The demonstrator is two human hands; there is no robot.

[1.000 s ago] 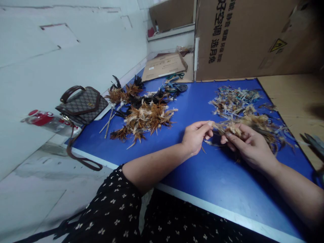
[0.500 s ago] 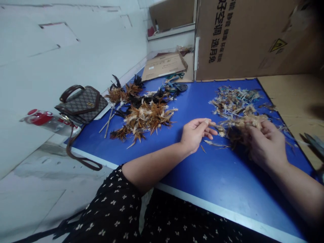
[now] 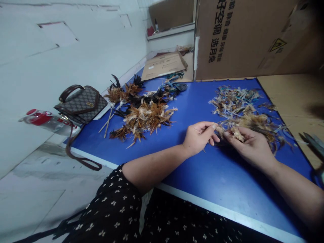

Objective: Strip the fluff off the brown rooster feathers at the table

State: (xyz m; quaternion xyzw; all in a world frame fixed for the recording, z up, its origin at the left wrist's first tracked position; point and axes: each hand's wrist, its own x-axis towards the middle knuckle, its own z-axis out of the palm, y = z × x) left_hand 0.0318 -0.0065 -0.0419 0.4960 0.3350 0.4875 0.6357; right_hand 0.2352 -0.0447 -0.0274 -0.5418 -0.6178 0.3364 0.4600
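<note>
Between thumb and fingers my left hand [image 3: 201, 137] pinches the end of a small brown feather [image 3: 219, 129]. Close on its right, my right hand [image 3: 253, 145] is closed on a pale tan tuft of feathers [image 3: 237, 135]. The tips of the two hands are a small gap apart, low over the blue table [image 3: 202, 182]. Just behind my right hand spreads a loose heap of brown, tan and grey-blue feathers [image 3: 235, 101]. Further left lie bunches of orange-brown and black feathers [image 3: 148, 116].
A brown patterned handbag [image 3: 83, 101] and a red-capped bottle [image 3: 50, 121] lie at the left edge. Flat cardboard [image 3: 163, 64] lies at the back; a big carton [image 3: 243, 40] stands behind the heap. Dark scissors [image 3: 314, 145] are at the far right.
My right hand has moved left and toward me, out of the heap, with a tan tuft now visible in its fingers. The left hand has shifted slightly right.
</note>
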